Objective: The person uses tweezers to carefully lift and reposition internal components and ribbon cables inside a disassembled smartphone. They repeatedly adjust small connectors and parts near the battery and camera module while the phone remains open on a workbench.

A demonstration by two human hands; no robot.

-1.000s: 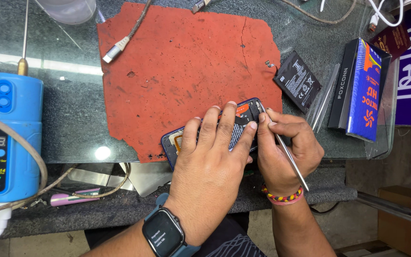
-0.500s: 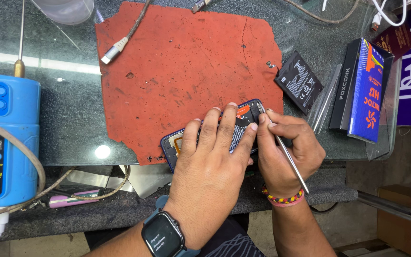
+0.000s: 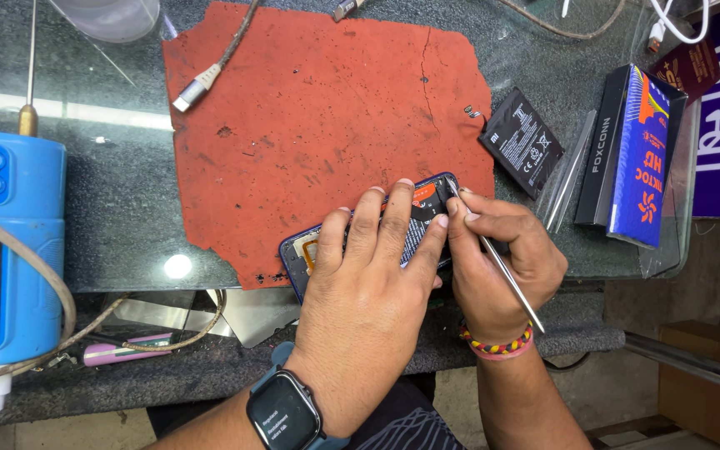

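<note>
Pinching a thin metal tool [image 3: 497,262] pen-fashion between thumb and forefinger, the right hand [image 3: 502,267] is closing around the shaft so that the fine tip is meeting the upper corner of an opened phone [image 3: 427,204], the sort of hold that appears to give close control over a small spot. Pressing down flat beside it, the left hand [image 3: 368,300] is spreading its fingers [image 3: 393,217] across the phone's exposed back, gripping nothing but seemingly pinning the body so it is not sliding under the tool. A smartwatch [image 3: 285,412] is sitting on the left wrist at the bottom of the frame, and a beaded band [image 3: 497,343] is circling the right. That phone is lying just right of centre, on the lower edge of a worn red mat [image 3: 318,125], which is likely shielding the glass-topped counter [image 3: 118,208] below. At the left edge a blue handheld device [image 3: 10,250] is resting with cords trailing. Right of the mat, a loose black battery [image 3: 521,140] is lying near boxed parts [image 3: 635,154], and a cable plug [image 3: 193,90] is crossing the mat's upper left.
</note>
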